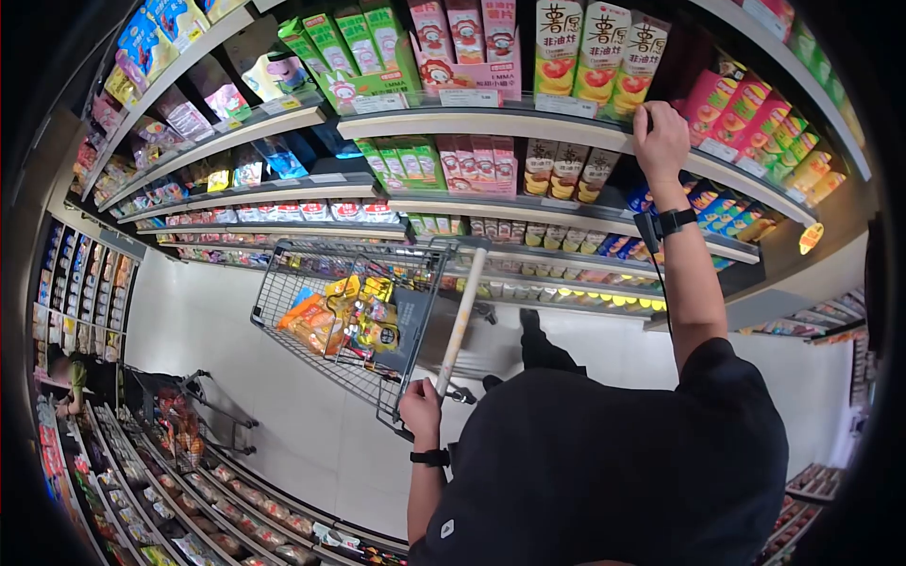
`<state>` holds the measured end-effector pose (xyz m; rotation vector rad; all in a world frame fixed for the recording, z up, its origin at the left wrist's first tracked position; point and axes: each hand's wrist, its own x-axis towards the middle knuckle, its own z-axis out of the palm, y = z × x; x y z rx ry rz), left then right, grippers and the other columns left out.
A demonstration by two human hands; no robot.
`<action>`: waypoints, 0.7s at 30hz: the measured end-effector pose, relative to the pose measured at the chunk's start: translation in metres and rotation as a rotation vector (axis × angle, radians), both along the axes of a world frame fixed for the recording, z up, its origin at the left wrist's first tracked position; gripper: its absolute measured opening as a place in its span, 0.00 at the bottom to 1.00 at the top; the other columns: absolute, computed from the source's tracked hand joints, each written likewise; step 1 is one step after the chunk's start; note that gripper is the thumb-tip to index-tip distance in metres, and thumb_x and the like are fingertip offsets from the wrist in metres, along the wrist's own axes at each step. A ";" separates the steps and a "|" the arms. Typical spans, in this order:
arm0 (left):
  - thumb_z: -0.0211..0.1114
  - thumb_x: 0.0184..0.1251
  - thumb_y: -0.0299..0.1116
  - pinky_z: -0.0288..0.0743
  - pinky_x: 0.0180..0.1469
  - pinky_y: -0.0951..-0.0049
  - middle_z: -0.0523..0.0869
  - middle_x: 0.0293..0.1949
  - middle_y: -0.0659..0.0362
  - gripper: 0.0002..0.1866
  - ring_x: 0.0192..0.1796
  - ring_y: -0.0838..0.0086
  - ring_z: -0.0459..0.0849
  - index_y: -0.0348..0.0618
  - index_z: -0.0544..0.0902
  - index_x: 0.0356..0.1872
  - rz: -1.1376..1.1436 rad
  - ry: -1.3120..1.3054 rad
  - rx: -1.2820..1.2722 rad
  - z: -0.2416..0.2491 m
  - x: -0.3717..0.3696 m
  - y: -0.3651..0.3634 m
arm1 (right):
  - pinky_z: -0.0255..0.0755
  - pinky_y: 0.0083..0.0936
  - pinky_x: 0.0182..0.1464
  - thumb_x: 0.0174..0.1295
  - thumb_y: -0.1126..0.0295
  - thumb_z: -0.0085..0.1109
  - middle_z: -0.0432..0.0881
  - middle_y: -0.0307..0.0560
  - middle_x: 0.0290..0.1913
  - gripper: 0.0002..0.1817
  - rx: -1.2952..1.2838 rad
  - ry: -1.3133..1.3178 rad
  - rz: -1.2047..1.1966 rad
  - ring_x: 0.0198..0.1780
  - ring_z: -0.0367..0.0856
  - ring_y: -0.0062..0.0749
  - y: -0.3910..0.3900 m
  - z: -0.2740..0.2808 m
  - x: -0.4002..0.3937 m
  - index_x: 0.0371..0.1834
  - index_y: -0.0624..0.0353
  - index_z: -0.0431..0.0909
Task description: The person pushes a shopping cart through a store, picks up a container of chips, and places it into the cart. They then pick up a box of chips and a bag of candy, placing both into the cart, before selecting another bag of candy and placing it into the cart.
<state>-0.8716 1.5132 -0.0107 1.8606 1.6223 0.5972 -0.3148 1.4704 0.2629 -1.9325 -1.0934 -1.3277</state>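
My right hand point(661, 137) is raised to the upper shelf, its fingers curled at the shelf edge point(604, 138) beside the rightmost tall potato-chip box point(640, 68). Whether anything is between those fingers is hidden. Lower down, my left hand point(420, 409) is closed at the near end of the shopping cart's pale handle point(462, 321). Inside the wire shopping cart point(326, 354) lie an orange snack bag point(313, 324) and several yellow packs point(377, 332). Dark bands circle both wrists, and a cable hangs from the right one.
Shelves of green snack boxes point(359, 47), pink snack boxes point(465, 33) and red-pink packs point(727, 108) curve across the front. Pale floor point(283, 415) surrounds the cart. Another cart point(184, 415) and a person point(75, 377) are at the far left, near a lower shelf of packaged goods point(274, 514).
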 end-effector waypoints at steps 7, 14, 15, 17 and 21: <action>0.66 0.74 0.42 0.80 0.37 0.56 0.90 0.28 0.47 0.17 0.32 0.53 0.90 0.36 0.90 0.35 0.012 -0.002 -0.037 -0.003 -0.004 0.007 | 0.73 0.39 0.45 0.69 0.64 0.63 0.83 0.43 0.36 0.08 0.004 0.001 -0.002 0.40 0.82 0.44 -0.001 0.000 0.000 0.35 0.55 0.80; 0.66 0.73 0.41 0.80 0.38 0.55 0.90 0.28 0.46 0.16 0.33 0.52 0.90 0.36 0.90 0.35 0.025 -0.014 -0.005 -0.013 -0.008 0.009 | 0.74 0.38 0.45 0.68 0.64 0.64 0.83 0.43 0.36 0.08 0.008 -0.005 0.010 0.40 0.82 0.43 -0.001 -0.001 0.001 0.35 0.55 0.81; 0.66 0.73 0.41 0.80 0.38 0.55 0.90 0.28 0.46 0.16 0.33 0.52 0.90 0.36 0.90 0.35 0.023 -0.014 -0.003 -0.014 -0.008 0.010 | 0.74 0.38 0.45 0.68 0.64 0.64 0.83 0.43 0.36 0.08 0.007 -0.006 0.006 0.40 0.82 0.43 -0.001 -0.001 0.001 0.35 0.55 0.81; 0.66 0.73 0.42 0.80 0.38 0.55 0.90 0.28 0.46 0.17 0.32 0.52 0.90 0.36 0.90 0.35 0.025 -0.024 -0.043 -0.015 -0.009 0.012 | 0.74 0.38 0.45 0.68 0.64 0.64 0.83 0.43 0.36 0.08 0.006 -0.001 0.002 0.40 0.82 0.43 0.000 -0.001 0.001 0.35 0.55 0.81; 0.67 0.72 0.42 0.80 0.38 0.56 0.90 0.28 0.47 0.17 0.32 0.53 0.90 0.36 0.90 0.35 0.038 -0.042 -0.036 -0.017 -0.008 0.011 | 0.73 0.38 0.45 0.69 0.64 0.63 0.83 0.43 0.36 0.08 0.004 -0.001 0.002 0.40 0.82 0.43 0.000 -0.001 0.001 0.35 0.55 0.81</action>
